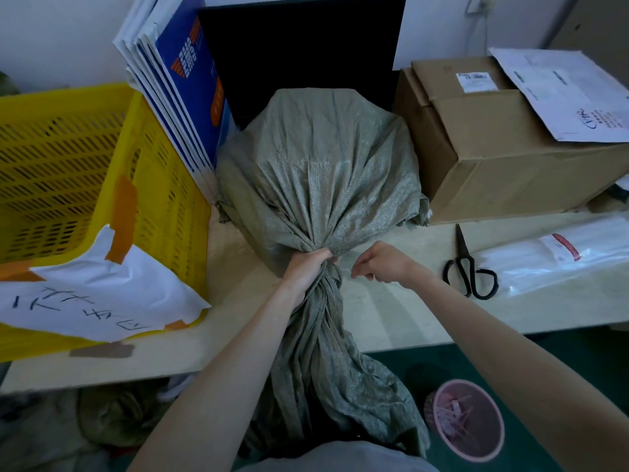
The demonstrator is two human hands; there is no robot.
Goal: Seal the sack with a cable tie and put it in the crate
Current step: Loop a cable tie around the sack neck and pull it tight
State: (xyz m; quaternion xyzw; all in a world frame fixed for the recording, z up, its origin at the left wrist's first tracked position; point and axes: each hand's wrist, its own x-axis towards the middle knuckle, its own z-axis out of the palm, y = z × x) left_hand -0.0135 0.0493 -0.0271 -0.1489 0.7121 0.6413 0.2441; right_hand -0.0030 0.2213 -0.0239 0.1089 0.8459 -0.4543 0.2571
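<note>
A full grey-green woven sack stands on the table in the middle. Its gathered neck hangs toward me over the table's front edge. My left hand grips the twisted neck tight. Just right of the neck, my right hand has its fingers curled in a pinch; a thin pale cable tie seems to run from it to the neck, though it is faint. The yellow perforated crate sits at the left of the table, with white paper taped to its near corner.
Black scissors and a clear bag of white cable ties lie at the right. A cardboard box stands behind them, flat folded cartons lean between crate and sack. A pink bin is on the floor.
</note>
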